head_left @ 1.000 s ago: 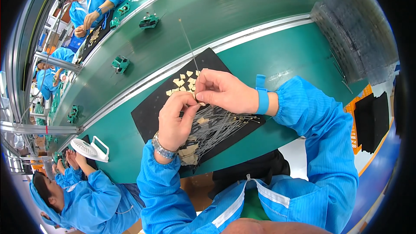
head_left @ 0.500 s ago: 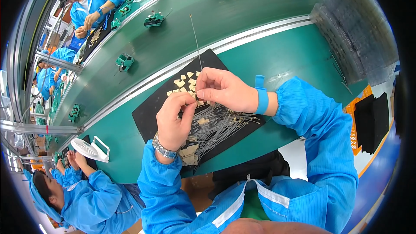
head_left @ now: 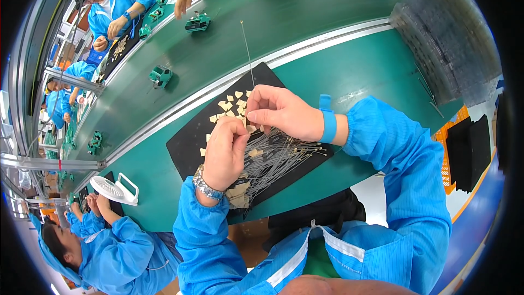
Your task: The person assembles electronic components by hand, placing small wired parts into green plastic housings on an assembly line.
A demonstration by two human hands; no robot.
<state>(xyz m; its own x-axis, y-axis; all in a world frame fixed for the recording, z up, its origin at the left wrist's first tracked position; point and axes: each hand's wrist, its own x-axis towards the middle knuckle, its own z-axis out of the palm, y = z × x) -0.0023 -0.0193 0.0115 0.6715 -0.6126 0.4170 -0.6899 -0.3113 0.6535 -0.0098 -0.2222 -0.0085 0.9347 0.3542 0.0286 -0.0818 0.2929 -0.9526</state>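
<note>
My right hand is closed in a pinch over the black mat. From its fingers a thin grey cable with a small end piece sticks up and away. Close against it, my left hand is pinched too, thumb to forefinger; whatever lies between those fingertips is hidden. Small beige tape-like pieces are scattered on the mat beyond my hands. A loose bundle of grey cables lies beneath and to the right, with larger beige pieces at the near edge.
Beyond a metal rail runs a green belt carrying green fixtures. A white fan stands left on the green table. A plastic-wrapped stack rises at right. Co-workers in blue sit along the left; another person's hand reaches over the belt.
My left hand has shifted slightly right, nearer the right hand, which stays almost still. The fixtures on the belt have moved slightly right. At the top a co-worker's hand has come over the belt.
</note>
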